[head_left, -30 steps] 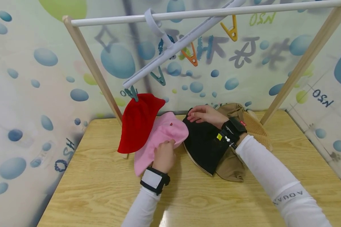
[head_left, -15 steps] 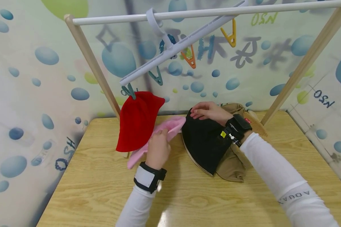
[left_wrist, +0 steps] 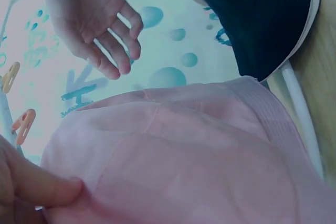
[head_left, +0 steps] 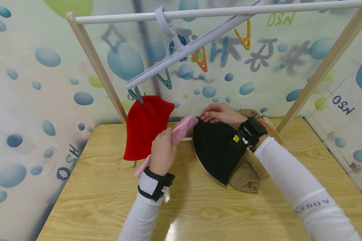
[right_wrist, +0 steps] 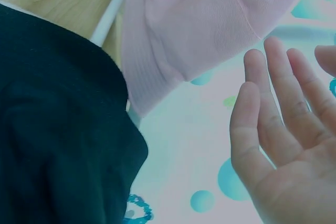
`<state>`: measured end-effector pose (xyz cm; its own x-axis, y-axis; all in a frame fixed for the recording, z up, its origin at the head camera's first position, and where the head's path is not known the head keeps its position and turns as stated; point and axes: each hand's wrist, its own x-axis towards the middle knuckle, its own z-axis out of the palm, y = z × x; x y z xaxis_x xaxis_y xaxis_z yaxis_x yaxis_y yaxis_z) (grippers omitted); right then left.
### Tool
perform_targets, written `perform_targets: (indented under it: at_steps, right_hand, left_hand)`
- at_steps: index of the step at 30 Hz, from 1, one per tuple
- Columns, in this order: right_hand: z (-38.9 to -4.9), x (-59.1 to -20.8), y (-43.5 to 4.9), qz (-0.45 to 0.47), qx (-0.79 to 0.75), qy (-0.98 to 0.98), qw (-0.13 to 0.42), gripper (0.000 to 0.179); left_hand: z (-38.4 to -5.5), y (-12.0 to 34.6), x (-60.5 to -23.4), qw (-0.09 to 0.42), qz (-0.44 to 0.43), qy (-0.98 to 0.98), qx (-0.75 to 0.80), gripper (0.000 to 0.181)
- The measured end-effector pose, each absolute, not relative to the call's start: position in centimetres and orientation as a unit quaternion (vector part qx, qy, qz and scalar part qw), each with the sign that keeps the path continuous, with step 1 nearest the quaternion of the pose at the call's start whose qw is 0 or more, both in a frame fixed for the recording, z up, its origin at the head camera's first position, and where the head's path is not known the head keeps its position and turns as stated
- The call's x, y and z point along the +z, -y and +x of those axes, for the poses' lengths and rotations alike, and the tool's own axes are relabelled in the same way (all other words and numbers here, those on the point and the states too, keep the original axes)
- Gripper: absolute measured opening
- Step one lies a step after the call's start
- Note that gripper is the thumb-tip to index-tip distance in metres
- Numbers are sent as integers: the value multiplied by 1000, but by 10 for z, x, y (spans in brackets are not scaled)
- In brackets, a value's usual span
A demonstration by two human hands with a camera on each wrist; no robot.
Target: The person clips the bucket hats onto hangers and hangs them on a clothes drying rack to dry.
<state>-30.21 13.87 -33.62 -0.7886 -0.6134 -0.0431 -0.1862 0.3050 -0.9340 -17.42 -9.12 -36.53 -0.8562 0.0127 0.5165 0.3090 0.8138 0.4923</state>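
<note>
My left hand [head_left: 164, 149] pinches a pink bucket hat [head_left: 183, 130] and holds it off the table, beside a red bucket hat [head_left: 147, 129]. In the left wrist view the thumb presses into the pink hat's cloth [left_wrist: 184, 156]. My right hand [head_left: 221, 115] hovers above a black bucket hat [head_left: 215, 150], its fingers loosely bent and holding nothing. The right wrist view shows that hand [right_wrist: 289, 124] apart from the pink hat [right_wrist: 194, 30]. A blue-green clip [head_left: 136, 95] at the low end of a white hanger [head_left: 181, 50] grips the red hat.
The hanger hangs tilted from a white rail [head_left: 123, 19] between wooden posts. Orange [head_left: 201, 60] and yellow [head_left: 245, 36] clips and another blue-green clip [head_left: 166, 80] dangle from it. Under the black hat lies a brown hat [head_left: 245, 179], with a tan one [head_left: 273, 130] at the right.
My left hand has lifted the pink hat from the table and turned it edge-on. The red hat and the hanger's low end have shifted slightly left and up. My right hand has barely moved.
</note>
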Motion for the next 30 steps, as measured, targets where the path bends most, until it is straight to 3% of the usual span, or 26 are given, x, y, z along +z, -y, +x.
perform_targets:
  at_steps: [18,30]
  right_hand:
    - [-306,-279,-102,-297,-528,-781,154,26]
    - [-302,-238,-63,-307,-532,-784,91,42]
  left_hand:
    - [-181,96,-344,301,-82,887,-340,12]
    - [-183,97,-345,331,-66,867,-366,17]
